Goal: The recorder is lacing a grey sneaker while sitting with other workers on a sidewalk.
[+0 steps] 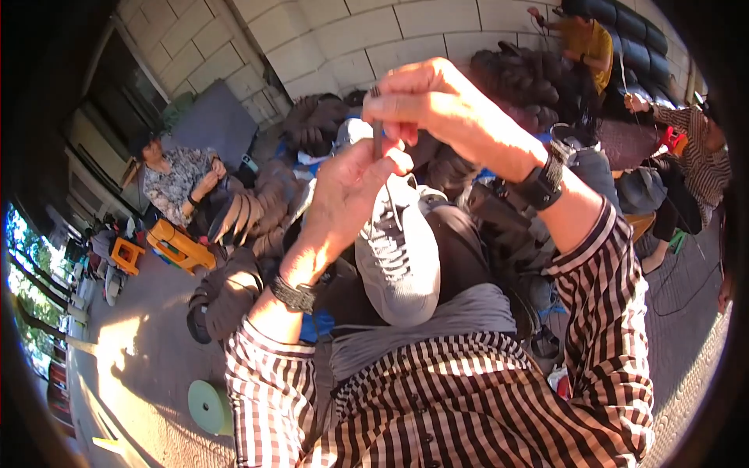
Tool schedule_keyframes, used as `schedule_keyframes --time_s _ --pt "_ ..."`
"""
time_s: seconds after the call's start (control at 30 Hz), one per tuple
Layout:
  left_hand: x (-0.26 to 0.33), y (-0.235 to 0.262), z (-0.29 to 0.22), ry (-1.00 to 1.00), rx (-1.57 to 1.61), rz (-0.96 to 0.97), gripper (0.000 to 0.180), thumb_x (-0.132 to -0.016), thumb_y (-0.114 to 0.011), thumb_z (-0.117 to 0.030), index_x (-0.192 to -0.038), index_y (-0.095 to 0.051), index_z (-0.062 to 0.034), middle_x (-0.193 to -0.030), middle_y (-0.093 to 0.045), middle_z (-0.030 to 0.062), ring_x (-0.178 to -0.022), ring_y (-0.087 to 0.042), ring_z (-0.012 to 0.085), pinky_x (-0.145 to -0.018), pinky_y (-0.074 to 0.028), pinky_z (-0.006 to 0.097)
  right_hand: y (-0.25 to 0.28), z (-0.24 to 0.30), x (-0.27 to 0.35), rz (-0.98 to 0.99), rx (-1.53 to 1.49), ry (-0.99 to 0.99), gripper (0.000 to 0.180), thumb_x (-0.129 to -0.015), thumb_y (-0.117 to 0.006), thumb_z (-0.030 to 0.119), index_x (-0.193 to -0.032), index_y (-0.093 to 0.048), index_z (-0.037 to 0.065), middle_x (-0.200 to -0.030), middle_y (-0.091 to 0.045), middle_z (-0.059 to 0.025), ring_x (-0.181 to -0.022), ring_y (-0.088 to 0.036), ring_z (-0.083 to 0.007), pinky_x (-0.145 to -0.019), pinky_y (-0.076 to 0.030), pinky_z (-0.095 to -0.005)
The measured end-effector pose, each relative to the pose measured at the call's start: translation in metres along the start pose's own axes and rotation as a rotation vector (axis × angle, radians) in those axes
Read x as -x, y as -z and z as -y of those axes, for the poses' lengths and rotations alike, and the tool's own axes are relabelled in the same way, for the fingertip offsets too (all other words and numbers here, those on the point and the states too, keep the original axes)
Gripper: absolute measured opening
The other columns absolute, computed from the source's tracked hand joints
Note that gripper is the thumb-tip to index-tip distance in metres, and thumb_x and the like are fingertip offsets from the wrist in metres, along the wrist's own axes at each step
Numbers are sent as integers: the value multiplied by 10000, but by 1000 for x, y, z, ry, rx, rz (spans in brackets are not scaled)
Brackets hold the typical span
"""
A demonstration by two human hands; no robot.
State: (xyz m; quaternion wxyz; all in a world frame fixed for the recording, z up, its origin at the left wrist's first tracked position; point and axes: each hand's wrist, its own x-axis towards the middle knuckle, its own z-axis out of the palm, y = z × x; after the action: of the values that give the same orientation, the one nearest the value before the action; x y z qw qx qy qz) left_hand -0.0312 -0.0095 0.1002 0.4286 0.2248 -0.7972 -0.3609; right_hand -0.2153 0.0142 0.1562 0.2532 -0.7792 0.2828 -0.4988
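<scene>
A light grey sneaker (pixel 402 269) rests toe toward me over my lap, its laces (pixel 388 249) threaded in a criss-cross. Above its opening, my left hand (pixel 347 183) is closed in a pinch, and a grey lace end runs down from it to the shoe. My right hand (pixel 429 105) pinches the top of a thin dark strip (pixel 378 132) that passes down into the left fingers. Whether this strip is part of the shoelace or a separate piece, I cannot tell. The fingers hide part of it.
Heaps of dark shoes or shoe uppers (pixel 261 199) lie ahead and to the left. A person in a patterned shirt (pixel 175 175) sits there beside orange stools (pixel 179 246). Other people (pixel 593 51) work at the far right. A pale green roll (pixel 209 407) lies on the floor.
</scene>
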Motion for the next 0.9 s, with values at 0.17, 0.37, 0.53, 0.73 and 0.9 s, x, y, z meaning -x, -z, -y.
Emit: schedule_keyframes --time_s 0.17,0.37,0.53,0.73,0.9 --pt "18 11 -6 -221 -450 -294 252 -804 -568 66 -1043 -616 7 -933 -651 144 -791 -660 237 -719 -523 314 6 -26 -3 -85 -57 -49 268 -918 -571 240 -817 -658 7 -685 -563 5 -651 -519 -69 -610 -418 -230" --pt "37 12 9 -730 -1204 174 313 -746 -623 -69 -1059 -630 -86 -1084 -629 104 -734 -606 172 -621 -510 295 1 -44 -16 -178 -269 -110 202 -859 -632 207 -860 -702 17 -732 -647 -35 -673 -598 -96 -622 -474 -224" --pt "21 15 25 -615 -1653 476 394 -754 -593 -109 -1137 -603 -17 -1190 -582 147 -811 -577 204 -725 -460 306 -10 -29 -18 -57 -454 49 212 -871 -603 128 -697 -579 10 -631 -553 -18 -603 -508 -85 -557 -392 -237" --pt "2 -5 31 -904 -1841 463 224 -744 -593 -157 -916 -683 -44 -956 -619 85 -830 -579 160 -691 -424 270 -2 -38 -20 -162 -362 -58 200 -870 -608 136 -724 -612 0 -663 -597 -40 -606 -534 -94 -565 -421 -234" --pt "-8 -16 68 -948 -1754 650 109 -713 -623 -192 -723 -714 -134 -790 -609 11 -841 -571 173 -751 -402 344 28 -87 -11 -346 -385 -267 181 -890 -616 172 -820 -650 8 -703 -621 -48 -609 -568 -116 -585 -462 -242"
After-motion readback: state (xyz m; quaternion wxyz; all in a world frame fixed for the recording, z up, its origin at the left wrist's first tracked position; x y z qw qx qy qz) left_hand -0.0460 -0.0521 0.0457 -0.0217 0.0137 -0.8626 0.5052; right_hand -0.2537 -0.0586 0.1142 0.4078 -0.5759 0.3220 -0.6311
